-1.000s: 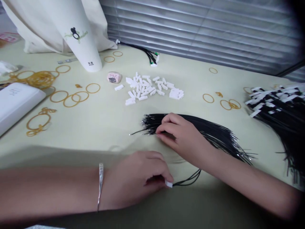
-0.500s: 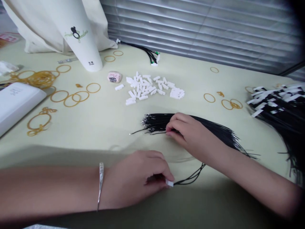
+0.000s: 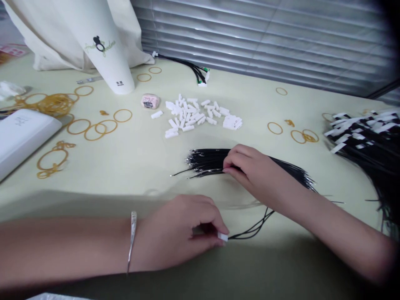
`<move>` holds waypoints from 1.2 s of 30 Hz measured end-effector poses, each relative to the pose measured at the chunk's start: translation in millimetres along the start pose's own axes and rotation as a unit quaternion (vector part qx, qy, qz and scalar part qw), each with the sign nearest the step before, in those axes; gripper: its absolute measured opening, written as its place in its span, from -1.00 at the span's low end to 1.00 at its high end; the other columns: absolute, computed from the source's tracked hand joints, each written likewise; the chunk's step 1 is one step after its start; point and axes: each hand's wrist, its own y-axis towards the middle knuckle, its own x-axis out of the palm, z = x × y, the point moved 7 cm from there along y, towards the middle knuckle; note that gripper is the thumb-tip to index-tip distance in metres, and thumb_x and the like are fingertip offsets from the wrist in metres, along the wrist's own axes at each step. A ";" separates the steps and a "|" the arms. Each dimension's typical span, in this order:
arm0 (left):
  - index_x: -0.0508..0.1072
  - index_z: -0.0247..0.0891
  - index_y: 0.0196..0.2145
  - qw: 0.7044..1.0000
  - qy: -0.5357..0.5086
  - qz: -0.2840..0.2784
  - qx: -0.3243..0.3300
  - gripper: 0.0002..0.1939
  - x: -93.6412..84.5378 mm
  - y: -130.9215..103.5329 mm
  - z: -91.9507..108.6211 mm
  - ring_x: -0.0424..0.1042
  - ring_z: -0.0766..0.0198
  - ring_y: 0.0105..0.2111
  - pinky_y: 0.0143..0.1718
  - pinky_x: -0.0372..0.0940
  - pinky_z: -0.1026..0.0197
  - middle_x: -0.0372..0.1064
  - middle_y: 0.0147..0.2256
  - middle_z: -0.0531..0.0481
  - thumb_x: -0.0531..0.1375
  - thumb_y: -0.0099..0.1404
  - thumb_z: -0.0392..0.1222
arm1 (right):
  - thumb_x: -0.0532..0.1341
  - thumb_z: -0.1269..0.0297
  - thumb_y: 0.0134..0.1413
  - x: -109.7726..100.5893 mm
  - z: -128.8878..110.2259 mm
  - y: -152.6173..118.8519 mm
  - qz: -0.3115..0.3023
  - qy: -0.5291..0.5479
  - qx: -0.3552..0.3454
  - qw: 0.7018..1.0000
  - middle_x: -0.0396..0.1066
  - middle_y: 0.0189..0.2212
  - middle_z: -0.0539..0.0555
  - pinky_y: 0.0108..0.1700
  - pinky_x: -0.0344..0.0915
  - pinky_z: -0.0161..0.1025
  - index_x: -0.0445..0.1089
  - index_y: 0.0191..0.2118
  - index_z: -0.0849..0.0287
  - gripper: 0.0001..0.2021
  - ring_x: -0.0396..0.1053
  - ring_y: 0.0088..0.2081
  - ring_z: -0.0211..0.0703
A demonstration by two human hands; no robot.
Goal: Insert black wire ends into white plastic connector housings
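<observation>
My left hand (image 3: 190,231) pinches a small white connector housing (image 3: 222,236) between thumb and fingertips. Thin black wires (image 3: 250,231) run from that housing up and to the right, passing under my right forearm. Above it, my right hand (image 3: 246,166) is closed at the near side of a bundle of black wires (image 3: 206,160), its thumb and forefinger pinched on a wire there. The fingers cover the exact grip. Metal-tipped wire ends show at both ends of the bundle, and one wire sticks out to the left.
Loose white connector housings (image 3: 190,114) lie beyond the bundle. Finished-looking wires with white connectors (image 3: 359,133) are piled at the right. Rubber bands (image 3: 56,104), a white power bank (image 3: 25,137) and a white tumbler (image 3: 109,54) stand or lie at the left. Blinds (image 3: 250,41) border the back.
My right hand has shifted slightly right and up along the wire bundle. A wire end that stuck out left of its fingers has drawn back. My left hand keeps the connector nearly still.
</observation>
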 end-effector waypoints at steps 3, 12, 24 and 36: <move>0.44 -0.31 -0.41 0.985 -0.138 0.032 -0.100 -0.94 -3.7 1.4 -15.0 0.40 0.37 -0.44 -0.40 0.28 0.36 0.42 -0.44 0.02 0.24 0.11 -0.28 | 0.03 0.39 0.17 -10.9 2.0 -1.6 0.033 0.017 0.044 0.998 0.30 -0.35 0.04 -0.30 0.18 -0.29 0.25 -0.36 0.19 -0.89 0.24 -0.33 -0.25; 0.39 -0.35 -0.38 0.870 -0.444 0.174 -0.123 -0.86 -19.8 7.7 -31.2 0.41 0.38 -0.41 -0.32 0.33 0.32 0.40 -0.45 0.04 0.29 0.10 -0.31 | 0.02 0.33 0.15 -60.2 -21.7 -31.4 0.089 0.051 0.068 0.992 0.26 -0.50 -0.04 -0.51 0.12 -0.34 0.21 -0.34 0.10 -0.92 0.19 -0.50 -0.31; 0.44 -0.32 -0.34 0.861 -0.457 0.177 -0.133 -0.89 -19.1 6.9 -32.6 0.43 0.41 -0.40 -0.33 0.35 0.37 0.40 -0.42 0.07 0.28 0.12 -0.33 | 0.05 0.33 0.06 -12.3 -11.9 -31.8 -0.101 0.145 0.134 0.975 0.24 -0.61 -0.08 -0.59 0.02 -0.35 0.28 -0.51 0.14 -0.82 0.12 -0.57 -0.35; 0.37 -0.31 -0.37 0.883 -0.423 0.164 -0.117 -0.90 -18.6 6.4 -32.7 0.40 0.45 -0.39 -0.31 0.36 0.39 0.37 -0.42 0.11 0.26 0.15 -0.33 | 0.04 0.34 0.04 -6.9 -11.6 -34.8 -0.122 0.153 0.131 0.972 0.22 -0.60 -0.09 -0.56 0.03 -0.36 0.24 -0.54 0.15 -0.82 0.08 -0.55 -0.36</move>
